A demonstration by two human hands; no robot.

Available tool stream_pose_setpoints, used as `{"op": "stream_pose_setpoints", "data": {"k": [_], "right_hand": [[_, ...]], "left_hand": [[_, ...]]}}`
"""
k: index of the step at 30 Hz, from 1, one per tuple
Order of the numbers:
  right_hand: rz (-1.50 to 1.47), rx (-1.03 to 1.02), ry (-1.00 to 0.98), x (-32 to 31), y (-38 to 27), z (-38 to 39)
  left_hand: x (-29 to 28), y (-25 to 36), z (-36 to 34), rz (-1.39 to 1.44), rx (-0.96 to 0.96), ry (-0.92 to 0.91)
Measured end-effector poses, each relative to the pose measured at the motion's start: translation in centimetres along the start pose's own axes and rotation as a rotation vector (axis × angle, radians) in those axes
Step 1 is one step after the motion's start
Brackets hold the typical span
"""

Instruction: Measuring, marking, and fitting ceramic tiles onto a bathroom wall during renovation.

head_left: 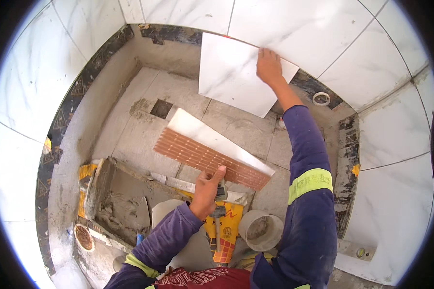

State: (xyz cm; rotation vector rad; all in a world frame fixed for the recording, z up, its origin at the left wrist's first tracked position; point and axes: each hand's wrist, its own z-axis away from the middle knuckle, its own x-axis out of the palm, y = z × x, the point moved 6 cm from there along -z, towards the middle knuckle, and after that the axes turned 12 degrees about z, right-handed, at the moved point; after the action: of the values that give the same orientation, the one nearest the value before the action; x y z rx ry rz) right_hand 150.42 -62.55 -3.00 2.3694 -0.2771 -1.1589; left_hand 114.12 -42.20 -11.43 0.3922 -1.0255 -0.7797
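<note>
My right hand (pixel 269 65) reaches to the far wall, its fingers curled at the upper edge of a white marbled tile (pixel 241 77). The tile slants at the wall's bottom, under the tiles fixed above it. Nearer to me, my left hand (pixel 207 192) grips the lower edge of a cut tile strip (pixel 210 161), thumb up against its brown ridged back. White surface (pixel 217 137) shows beyond the ridges; whether it belongs to the same piece I cannot tell. A small grey-green object (pixel 221 191) is beside my left fingers, and whether they hold it is unclear.
A trough of grey mortar (pixel 123 197) with a trowel blade (pixel 143 214) stands left. A mallet (pixel 218 216) lies on a yellow bag (pixel 229 226), beside a round tub (pixel 260 231). A square hole (pixel 161 109) marks the floor; a pipe end (pixel 321 99) pokes from the wall. A level (pixel 360 252) is lower right.
</note>
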Motion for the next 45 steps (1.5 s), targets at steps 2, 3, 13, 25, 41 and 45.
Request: {"op": "stream_pose_setpoints", "data": {"k": [2,3,13,25,41,45], "right_hand": [[-0.076,0.008,0.038,-0.6,0.2,-0.5],[-0.138,0.057,0.022,-0.9,0.6,-0.8],[-0.454,0.069,-0.379,-2.6,-1.1,1.3],[-0.451,0.142,-0.407,1.0,1.1,-0.8],[0.069,-0.039,0.036,-0.3,-1.2,-0.6],[0.108,-0.017,-0.370,-4.6,-2.1,-1.1]], "left_hand": [[-1.1,-1.1,0.5,0.030,-0.075,0.015],[-1.1,-1.5,0.5,0.078,-0.111,-0.031],[-1.4,-2.2,0.0,0.073,-0.224,-0.005],[-1.7,-1.8,-0.8,0.036,-0.200,-0.009],[-2.4,0.0,0.0,0.103,-0.124,-0.023],[-2.0,1.9,2.5,0.190,-0.068,-0.046]]}}
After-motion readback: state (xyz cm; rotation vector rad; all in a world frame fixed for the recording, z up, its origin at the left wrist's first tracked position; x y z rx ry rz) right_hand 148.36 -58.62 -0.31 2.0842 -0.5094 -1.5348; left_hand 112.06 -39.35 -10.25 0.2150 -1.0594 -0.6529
